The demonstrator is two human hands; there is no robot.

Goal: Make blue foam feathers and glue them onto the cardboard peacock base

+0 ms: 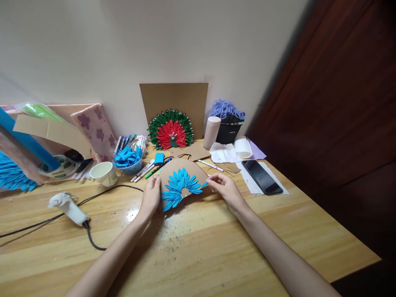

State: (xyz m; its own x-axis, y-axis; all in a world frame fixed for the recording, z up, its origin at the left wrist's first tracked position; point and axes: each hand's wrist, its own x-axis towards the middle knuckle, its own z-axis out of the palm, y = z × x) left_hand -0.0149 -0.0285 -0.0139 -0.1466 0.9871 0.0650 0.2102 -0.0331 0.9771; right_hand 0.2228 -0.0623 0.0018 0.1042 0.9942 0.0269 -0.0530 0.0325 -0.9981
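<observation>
At the left lies a glue gun (69,209) (whether hot, I cannot tell), its cord (97,248) reaching the left forearm; a careless arm sweep could drag it into the paper cup (104,174) on its far side. Next, the left hand (151,192) grips the left edge of the cardboard (168,170), mid-table between both hands; squeezing hard could crease it. Blue petals (181,182) fan across it, and any weakly stuck might lift if brushed. The right hand (218,183) seems to pinch the rightmost petal (203,185); a twist could leave that crooked. Farther right, snagging the white paper (252,183) could shift the phone (262,177).
</observation>
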